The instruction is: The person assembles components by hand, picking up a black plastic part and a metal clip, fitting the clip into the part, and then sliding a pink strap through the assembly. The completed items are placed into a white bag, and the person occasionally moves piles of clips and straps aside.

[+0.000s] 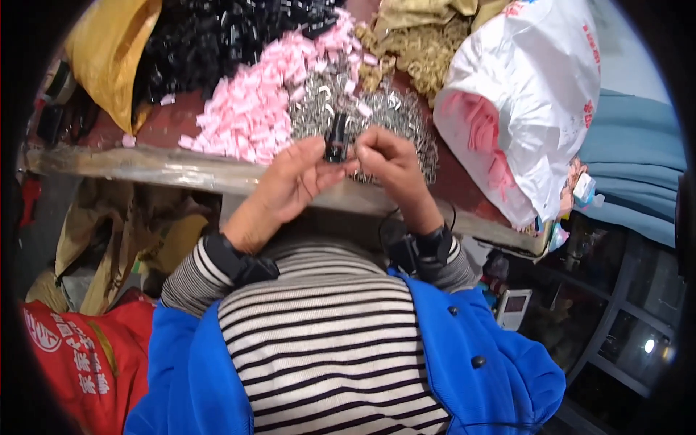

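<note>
Above the table's near edge, my left hand (286, 181) is closed on a small black plastic clip (336, 138), held upright between thumb and fingers. My right hand (394, 161) is just to the right of it, fingers curled and pinched together close to the clip. What the right fingers hold, if anything, is too small to make out. Behind the hands lie a heap of small silvery metal fittings (391, 109) and, to its left, a heap of small pale pink plastic pieces (246, 116).
Farther back on the reddish table (163, 119) are a heap of black plastic pieces (203, 47) and one of brass-coloured pieces (428, 54). A yellow sack (109, 54) stands at left. A white bag (533, 94) with pink contents lies at right, beside folded blue cloth (627, 145).
</note>
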`<state>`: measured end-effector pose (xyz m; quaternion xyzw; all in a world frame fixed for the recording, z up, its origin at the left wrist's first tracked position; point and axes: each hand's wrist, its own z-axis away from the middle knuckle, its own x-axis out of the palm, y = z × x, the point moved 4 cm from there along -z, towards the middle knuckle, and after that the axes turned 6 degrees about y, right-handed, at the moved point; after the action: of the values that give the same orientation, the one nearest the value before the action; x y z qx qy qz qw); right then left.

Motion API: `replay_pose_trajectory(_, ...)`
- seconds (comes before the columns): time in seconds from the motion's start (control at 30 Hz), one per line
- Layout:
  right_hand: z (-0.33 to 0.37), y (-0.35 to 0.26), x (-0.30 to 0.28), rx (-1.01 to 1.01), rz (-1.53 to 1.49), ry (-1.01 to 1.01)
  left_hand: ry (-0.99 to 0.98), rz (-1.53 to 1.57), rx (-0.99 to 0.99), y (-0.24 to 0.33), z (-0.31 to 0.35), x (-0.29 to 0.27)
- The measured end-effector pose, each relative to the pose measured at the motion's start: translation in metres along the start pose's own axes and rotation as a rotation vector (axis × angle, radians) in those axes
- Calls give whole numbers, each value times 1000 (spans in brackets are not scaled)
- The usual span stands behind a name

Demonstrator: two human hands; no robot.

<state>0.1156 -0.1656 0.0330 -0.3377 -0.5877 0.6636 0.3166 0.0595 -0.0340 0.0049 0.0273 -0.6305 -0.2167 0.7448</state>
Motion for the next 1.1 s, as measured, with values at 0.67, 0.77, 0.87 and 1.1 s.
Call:
replay_pose_trajectory(0.67,7,-31,8,-375,487,107,213,-113,-134,-13,9,-6)
replay_pose_trajectory(0.77,10,-36,11,-476,583,107,210,-133,-137,-13,10,-6)
replay_pose_trajectory(0.87,11,-39,14,-555,641,92,195,-170,-126,-11,10,-7)
replay_pose_trajectory(1.1,9,-45,15,-618,746,-10,213,-275,-125,-8,9,-4)
